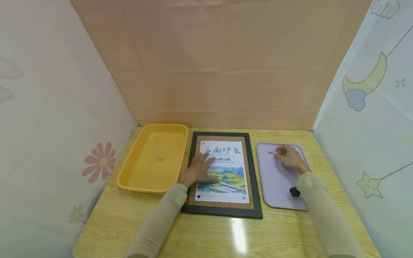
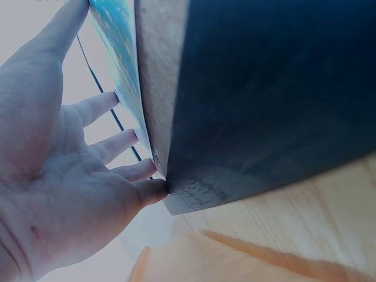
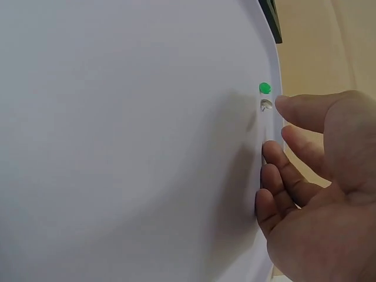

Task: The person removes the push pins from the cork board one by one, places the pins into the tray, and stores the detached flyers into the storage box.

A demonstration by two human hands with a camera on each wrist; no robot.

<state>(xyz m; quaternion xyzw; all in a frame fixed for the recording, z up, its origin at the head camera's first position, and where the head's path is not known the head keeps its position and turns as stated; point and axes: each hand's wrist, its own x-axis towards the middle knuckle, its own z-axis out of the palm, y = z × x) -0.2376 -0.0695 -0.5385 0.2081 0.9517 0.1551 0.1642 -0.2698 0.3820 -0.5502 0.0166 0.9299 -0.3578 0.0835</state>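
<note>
My left hand (image 1: 200, 170) lies with spread fingers on a printed poster (image 1: 230, 179), which sits on a cork board (image 1: 222, 205) with a black frame. An orange pushpin (image 1: 203, 143) is at the poster's upper left corner and a black pushpin (image 1: 198, 196) at its lower left. In the left wrist view the fingertips (image 2: 130, 136) touch the sheet and the frame. My right hand (image 1: 288, 157) is over the far part of a lilac tray (image 1: 277, 193). Its thumb and forefinger are apart beside a green thumbtack (image 3: 265, 88) and a silvery thumbtack (image 3: 266, 104); nothing shows between them.
A yellow plastic bin (image 1: 158, 179) stands left of the board. Board and tray lie side by side on a wood-grain table (image 1: 206, 234). A tan backdrop (image 1: 219, 71) closes off the back, and patterned white cloths hang on both sides.
</note>
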